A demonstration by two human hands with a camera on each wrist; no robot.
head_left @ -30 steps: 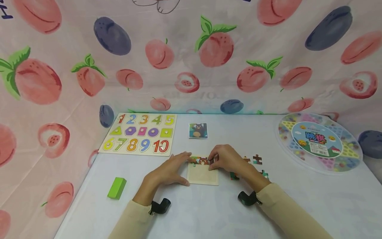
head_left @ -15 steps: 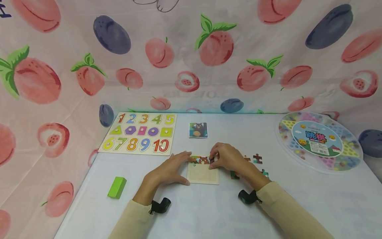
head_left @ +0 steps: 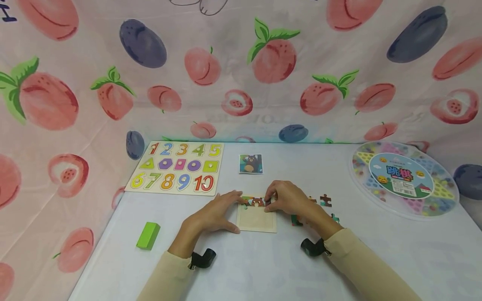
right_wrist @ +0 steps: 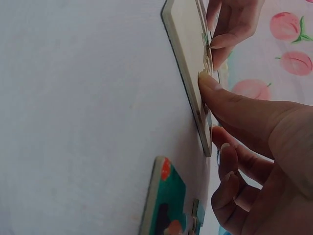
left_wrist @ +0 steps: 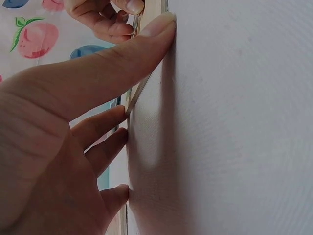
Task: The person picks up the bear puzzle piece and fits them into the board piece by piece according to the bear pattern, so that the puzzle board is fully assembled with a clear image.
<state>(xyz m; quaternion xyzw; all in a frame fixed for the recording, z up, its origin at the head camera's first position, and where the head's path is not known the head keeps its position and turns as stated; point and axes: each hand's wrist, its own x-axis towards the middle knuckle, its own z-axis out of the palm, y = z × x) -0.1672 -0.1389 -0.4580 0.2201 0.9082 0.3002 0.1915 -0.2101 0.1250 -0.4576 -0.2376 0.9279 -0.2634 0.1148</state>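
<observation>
The round box (head_left: 401, 175) carries the label "跳棋"; the number board (head_left: 172, 170) shows 1 to 10. My left hand (head_left: 211, 215), thumb and fingers wide, touches the puzzle tray (head_left: 256, 220) before me. My right hand (head_left: 289, 198) pinches one dark piece (head_left: 267, 202); pressing it crooked could lift the neighbour pieces (head_left: 257, 202).

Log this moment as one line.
left hand: touches puzzle board, left side | right hand: pinches piece at board's far-right corner | loose pieces: right of board
</observation>
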